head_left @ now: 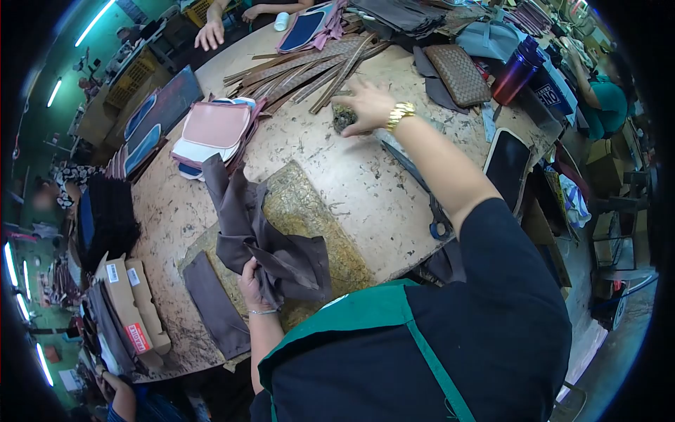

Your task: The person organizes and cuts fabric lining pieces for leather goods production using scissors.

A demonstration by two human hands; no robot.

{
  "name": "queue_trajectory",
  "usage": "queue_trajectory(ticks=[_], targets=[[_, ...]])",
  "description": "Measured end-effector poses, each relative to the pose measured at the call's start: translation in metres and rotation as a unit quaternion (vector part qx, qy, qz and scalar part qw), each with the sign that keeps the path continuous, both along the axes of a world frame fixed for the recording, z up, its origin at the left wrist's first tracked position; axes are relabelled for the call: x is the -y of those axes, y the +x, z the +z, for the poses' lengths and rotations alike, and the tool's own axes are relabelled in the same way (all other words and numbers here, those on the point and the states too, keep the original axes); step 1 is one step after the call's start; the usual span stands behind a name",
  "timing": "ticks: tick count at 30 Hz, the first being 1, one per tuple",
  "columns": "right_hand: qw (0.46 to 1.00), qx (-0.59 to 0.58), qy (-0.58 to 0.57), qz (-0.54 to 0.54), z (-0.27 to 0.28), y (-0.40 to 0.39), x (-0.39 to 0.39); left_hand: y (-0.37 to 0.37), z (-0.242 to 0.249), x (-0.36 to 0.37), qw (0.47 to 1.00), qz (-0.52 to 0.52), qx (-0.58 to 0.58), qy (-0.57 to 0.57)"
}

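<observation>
My left hand [251,285] grips a bunched piece of dark brown fabric [281,257] over a glue-stained board [337,246]. A flat strip of the same brown fabric [211,302] lies beside it on the left. Stretched across the table, my right hand [369,107], with a gold watch at its wrist, has its fingers spread. Between its thumb and fingers sits a small, crusted, mottled dark lump [343,118], its upper part overlapped by the hand. Under my right forearm lies a pair of scissors [437,218] with dark handles.
Long brown strips [302,70] are heaped at the back. Stacked pink and blue panels [214,130] stand left; a woven brown pouch [458,76] and purple bottle [519,70] stand right. A cardboard box [133,302] sits at the left edge. Another person's hand [209,34] shows across the table.
</observation>
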State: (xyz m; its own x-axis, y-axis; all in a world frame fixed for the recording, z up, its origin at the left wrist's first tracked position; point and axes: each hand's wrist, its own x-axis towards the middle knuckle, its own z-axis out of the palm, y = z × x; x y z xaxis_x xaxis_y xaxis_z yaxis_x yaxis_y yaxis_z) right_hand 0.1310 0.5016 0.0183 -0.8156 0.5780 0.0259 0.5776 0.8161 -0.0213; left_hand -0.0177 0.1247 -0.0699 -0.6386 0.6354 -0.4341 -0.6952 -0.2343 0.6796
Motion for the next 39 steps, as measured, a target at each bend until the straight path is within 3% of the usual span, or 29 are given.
queue_trajectory(ticks=[3, 5, 7, 9, 12, 15, 19, 21, 23, 25, 31, 34, 35, 38, 39], targets=[[0.998, 0.053, -0.001, 0.026, -0.010, -0.021, -0.010, 0.001, -0.002, -0.001, 1.000, 0.000, -0.004, 0.002], [0.992, 0.073, -0.102, -0.032, -0.017, -0.020, -0.017, -0.002, -0.005, 0.003, 1.000, 0.020, -0.003, 0.000], [0.993, 0.061, -0.095, -0.023, -0.016, 0.000, -0.020, -0.003, -0.001, 0.007, 0.999, 0.027, 0.030, 0.009], [0.989, 0.075, -0.099, -0.075, -0.021, 0.022, -0.026, -0.007, -0.006, 0.016, 0.994, -0.044, 0.074, 0.064], [0.988, 0.062, -0.082, -0.117, -0.030, 0.066, -0.044, -0.002, -0.007, 0.000, 0.998, -0.034, 0.056, 0.020], [0.974, 0.088, -0.069, -0.197, -0.024, 0.104, -0.058, 0.022, 0.028, -0.040, 0.998, -0.049, 0.023, 0.016], [0.971, 0.034, -0.042, -0.234, -0.023, 0.129, -0.062, 0.030, 0.034, -0.112, 0.992, -0.068, -0.109, 0.004], [0.964, -0.063, -0.105, -0.234, -0.024, 0.134, -0.068, 0.042, 0.035, -0.148, 0.992, -0.075, -0.092, 0.034], [0.970, -0.099, -0.055, -0.217, -0.021, 0.136, -0.085, 0.053, 0.037, -0.174, 0.991, -0.086, -0.078, 0.062], [0.954, -0.127, -0.106, -0.250, -0.011, 0.128, -0.110, 0.062, 0.040, -0.194, 0.992, -0.075, -0.099, 0.006], [0.953, -0.063, -0.065, -0.289, -0.030, 0.084, -0.166, 0.061, 0.016, -0.201, 0.980, 0.001, -0.187, -0.069], [0.949, 0.129, -0.081, -0.276, -0.048, 0.068, -0.191, 0.060, 0.023, -0.196, 0.990, -0.003, -0.123, -0.070], [0.950, 0.128, -0.083, -0.272, -0.057, 0.065, -0.203, 0.057, 0.020, -0.195, 0.990, 0.001, -0.125, -0.073], [0.913, 0.010, -0.098, -0.395, -0.106, 0.070, -0.262, 0.050, 0.014, -0.191, 0.993, -0.025, -0.100, -0.061], [0.943, 0.091, -0.065, -0.314, -0.058, 0.071, -0.224, 0.051, 0.016, -0.192, 0.993, -0.020, -0.100, -0.064]])
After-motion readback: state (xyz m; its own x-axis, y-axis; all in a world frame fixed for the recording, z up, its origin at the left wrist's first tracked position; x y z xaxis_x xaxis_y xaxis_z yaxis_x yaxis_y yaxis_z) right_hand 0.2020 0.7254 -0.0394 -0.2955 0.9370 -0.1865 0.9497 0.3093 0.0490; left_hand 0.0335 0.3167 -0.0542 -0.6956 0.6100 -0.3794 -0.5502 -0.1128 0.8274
